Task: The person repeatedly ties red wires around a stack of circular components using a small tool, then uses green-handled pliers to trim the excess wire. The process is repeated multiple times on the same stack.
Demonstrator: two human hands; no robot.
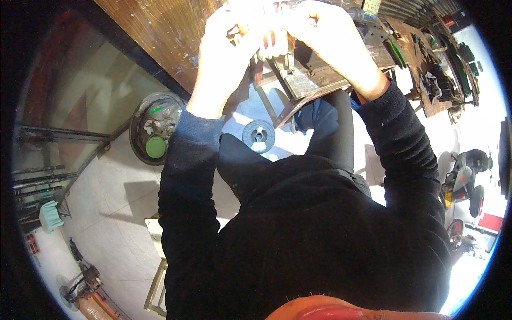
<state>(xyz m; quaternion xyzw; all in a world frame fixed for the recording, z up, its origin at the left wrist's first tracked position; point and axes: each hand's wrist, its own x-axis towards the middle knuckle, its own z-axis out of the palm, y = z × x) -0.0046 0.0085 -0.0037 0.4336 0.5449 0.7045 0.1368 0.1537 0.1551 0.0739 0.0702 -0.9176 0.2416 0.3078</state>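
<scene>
Where strong light whitens the top of my remote head-camera feed, I see two bare hands, one left hand (228, 53) and one right hand (333, 37), on either side of one pale, ribbed object with rounded lower ends (274, 47). That object sits between the two hands at the upper edge, near a rough wooden bench frame (314, 80). The fingers of both hands look bent, but glare hides their tips, so I cannot tell whether either set is pinching it or merely near it. Two dark sleeves lead up to the wrists, and two legs in dark trousers show below.

To the upper left I have one brown, wood-grained tabletop (160, 26) with pale marks. To the right is one worn wooden board (421, 64) crowded with tools too small for me to count. Beneath the hands, one round black spool (248, 140) lies on the pale floor (114, 205). Left of it stands one round black tub (136, 136) holding pale scraps and one round green lid-like disc (155, 148). Farther left is one pale turquoise plastic item (50, 217); lower left, one pale-framed stool (154, 288).
</scene>
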